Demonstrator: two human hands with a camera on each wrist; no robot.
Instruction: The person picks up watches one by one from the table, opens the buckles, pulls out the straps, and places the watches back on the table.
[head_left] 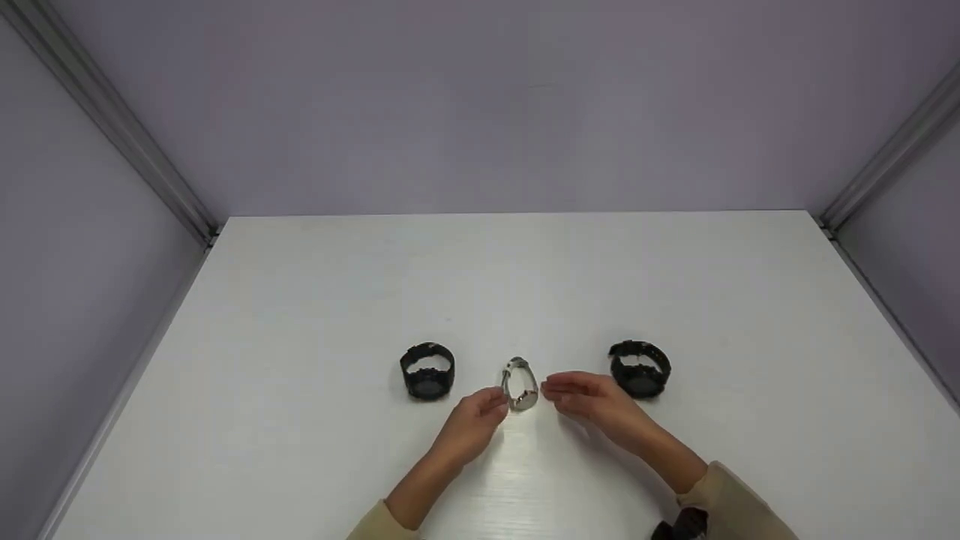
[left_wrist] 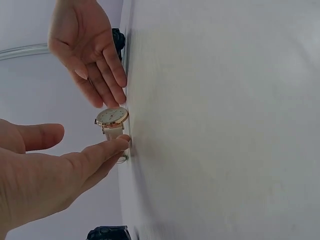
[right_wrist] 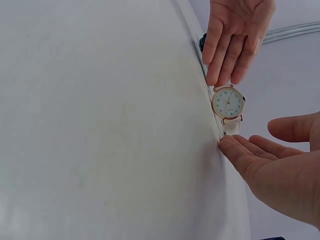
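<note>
A small watch (head_left: 519, 384) with a gold case, white dial and pale strap stands on its looped strap on the white table (head_left: 525, 285). My left hand (head_left: 491, 405) is just left of it and my right hand (head_left: 559, 394) just right, both with straight, relaxed fingers. In the left wrist view my left hand's fingertips (left_wrist: 120, 142) reach the strap below the watch (left_wrist: 112, 117), and my right hand (left_wrist: 95, 65) hovers on the other side. In the right wrist view my right hand's fingertips (right_wrist: 227, 143) lie at the strap of the watch (right_wrist: 228, 103). Neither hand grips it.
One black watch (head_left: 427, 371) stands left of my hands and another black watch (head_left: 640, 367) to the right, both on the table. Grey walls enclose the table at the back and both sides.
</note>
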